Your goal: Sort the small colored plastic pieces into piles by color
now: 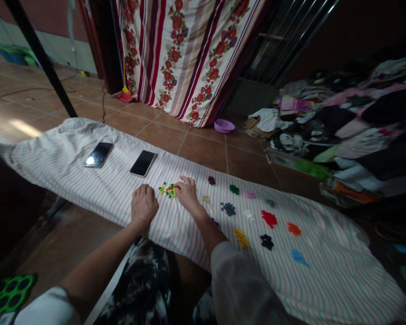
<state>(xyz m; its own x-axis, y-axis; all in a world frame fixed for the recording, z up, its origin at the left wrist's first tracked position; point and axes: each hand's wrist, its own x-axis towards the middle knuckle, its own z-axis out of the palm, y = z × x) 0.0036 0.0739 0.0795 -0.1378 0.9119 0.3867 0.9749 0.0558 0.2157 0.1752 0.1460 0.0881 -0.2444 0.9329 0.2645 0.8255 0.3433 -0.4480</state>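
Note:
My right hand point(188, 195) is over a mixed pile of small green, yellow and orange pieces point(169, 190), with thumb and forefinger close together at its right edge. Whatever is between those fingertips is too small to make out. Left of the pile, my left hand point(144, 205) rests on the striped cloth point(111, 194), its fingers curled under so that their inside is hidden. Sorted by colour, little heaps lie to the right: dark brown point(211, 180), beige point(206, 198), dark grey point(228, 208), yellow point(242, 239), red point(269, 219) and several others.
Two phones point(143, 163) lie on the cloth at the left. Beyond the table are a flowered curtain point(186, 58), a purple basin point(224, 126) and a red broom head point(125, 95) on the tiled floor. Clothes point(358, 131) are heaped at the right.

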